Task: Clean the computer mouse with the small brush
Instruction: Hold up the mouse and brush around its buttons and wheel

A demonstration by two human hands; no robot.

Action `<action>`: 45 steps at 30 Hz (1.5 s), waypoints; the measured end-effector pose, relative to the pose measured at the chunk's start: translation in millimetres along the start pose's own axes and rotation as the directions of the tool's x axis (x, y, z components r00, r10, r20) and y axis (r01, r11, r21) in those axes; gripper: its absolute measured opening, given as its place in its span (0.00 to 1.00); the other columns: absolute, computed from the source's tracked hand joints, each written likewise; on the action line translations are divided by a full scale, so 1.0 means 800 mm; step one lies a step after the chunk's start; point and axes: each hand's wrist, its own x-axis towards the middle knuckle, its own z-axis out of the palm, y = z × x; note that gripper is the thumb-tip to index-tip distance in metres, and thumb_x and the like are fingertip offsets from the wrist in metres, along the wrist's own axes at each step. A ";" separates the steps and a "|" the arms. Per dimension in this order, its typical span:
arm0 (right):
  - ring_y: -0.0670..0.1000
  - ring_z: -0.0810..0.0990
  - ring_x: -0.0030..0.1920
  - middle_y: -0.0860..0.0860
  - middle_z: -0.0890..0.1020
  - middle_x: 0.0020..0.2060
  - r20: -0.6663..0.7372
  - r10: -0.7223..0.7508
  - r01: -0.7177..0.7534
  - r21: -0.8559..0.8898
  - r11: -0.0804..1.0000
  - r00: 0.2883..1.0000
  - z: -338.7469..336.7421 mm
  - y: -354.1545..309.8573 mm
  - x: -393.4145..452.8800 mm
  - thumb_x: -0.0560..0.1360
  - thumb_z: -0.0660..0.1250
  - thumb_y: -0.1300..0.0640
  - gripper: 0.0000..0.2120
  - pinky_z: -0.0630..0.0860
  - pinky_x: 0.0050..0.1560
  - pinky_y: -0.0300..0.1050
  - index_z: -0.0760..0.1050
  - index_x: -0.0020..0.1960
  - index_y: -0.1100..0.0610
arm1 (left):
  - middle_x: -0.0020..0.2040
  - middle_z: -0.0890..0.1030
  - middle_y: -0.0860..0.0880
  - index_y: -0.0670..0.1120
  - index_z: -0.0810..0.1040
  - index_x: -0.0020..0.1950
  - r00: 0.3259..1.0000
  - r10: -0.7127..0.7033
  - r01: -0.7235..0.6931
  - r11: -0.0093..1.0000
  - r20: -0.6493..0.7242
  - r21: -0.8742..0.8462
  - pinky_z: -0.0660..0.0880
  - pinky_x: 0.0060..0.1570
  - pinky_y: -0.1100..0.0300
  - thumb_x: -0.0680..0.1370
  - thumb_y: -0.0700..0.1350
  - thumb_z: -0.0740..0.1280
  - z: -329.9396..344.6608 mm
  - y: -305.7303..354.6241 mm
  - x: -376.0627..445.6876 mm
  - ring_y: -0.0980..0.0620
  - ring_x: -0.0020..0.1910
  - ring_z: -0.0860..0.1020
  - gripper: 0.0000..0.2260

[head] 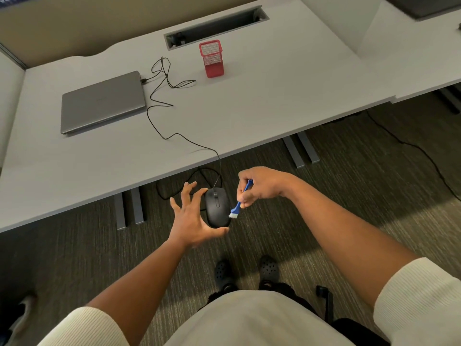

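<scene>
A black wired computer mouse (216, 207) is held in the air in front of the desk edge, top side up. My left hand (190, 221) grips it between thumb and index finger, the other fingers spread apart. My right hand (259, 187) pinches a small blue brush (240, 202) with white bristles. The bristles touch the mouse's right side. The mouse's black cable (159, 96) runs up over the desk to a closed grey laptop (102, 102).
A white desk (274, 96) carries the laptop at left and a red mesh pen holder (211, 58) at the back centre, in front of a cable slot (217, 26). Below are grey desk legs, carpet, loose cables and my black shoes.
</scene>
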 end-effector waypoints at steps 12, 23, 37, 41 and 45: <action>0.46 0.87 0.43 0.51 0.86 0.45 -0.089 -0.019 0.011 -0.097 0.995 0.996 0.007 -0.009 0.004 0.75 0.73 0.64 0.08 0.82 0.42 0.39 0.75 0.46 0.56 | 0.80 0.50 0.50 0.51 0.62 0.77 0.993 0.111 -0.113 0.989 0.033 0.090 0.35 0.74 0.30 0.59 0.75 0.71 0.006 0.001 0.001 0.48 0.81 0.39 0.53; 0.44 0.82 0.42 0.48 0.83 0.44 -0.284 -0.048 -0.011 -0.205 0.979 0.958 0.019 -0.013 0.015 0.75 0.71 0.63 0.08 0.71 0.37 0.36 0.74 0.45 0.53 | 0.79 0.52 0.49 0.48 0.63 0.77 0.990 0.137 -0.140 0.979 0.030 0.150 0.35 0.74 0.31 0.59 0.74 0.72 0.006 0.007 0.004 0.47 0.81 0.39 0.53; 0.45 0.80 0.44 0.49 0.81 0.46 -0.398 -0.103 0.010 -0.231 0.973 0.912 0.020 -0.026 0.017 0.78 0.69 0.61 0.04 0.75 0.42 0.40 0.74 0.47 0.55 | 0.78 0.52 0.48 0.48 0.62 0.77 0.989 0.144 -0.148 0.968 0.034 0.202 0.35 0.74 0.31 0.59 0.75 0.71 0.005 0.008 0.011 0.47 0.81 0.40 0.54; 0.45 0.82 0.43 0.49 0.84 0.45 -0.118 -0.055 0.016 -0.311 0.950 0.992 0.020 -0.032 0.007 0.74 0.73 0.60 0.08 0.74 0.39 0.39 0.74 0.45 0.53 | 0.79 0.53 0.47 0.48 0.62 0.78 0.986 0.159 -0.165 0.957 0.045 0.239 0.37 0.73 0.28 0.60 0.76 0.69 0.004 0.007 0.011 0.47 0.81 0.41 0.54; 0.47 0.81 0.45 0.50 0.83 0.46 -0.254 -0.102 0.025 -0.288 0.957 0.962 0.020 -0.038 0.008 0.75 0.71 0.62 0.09 0.77 0.44 0.42 0.72 0.43 0.52 | 0.79 0.54 0.47 0.49 0.61 0.77 0.986 0.160 -0.165 0.954 0.043 0.249 0.38 0.73 0.27 0.60 0.76 0.69 0.005 0.010 0.012 0.46 0.81 0.42 0.53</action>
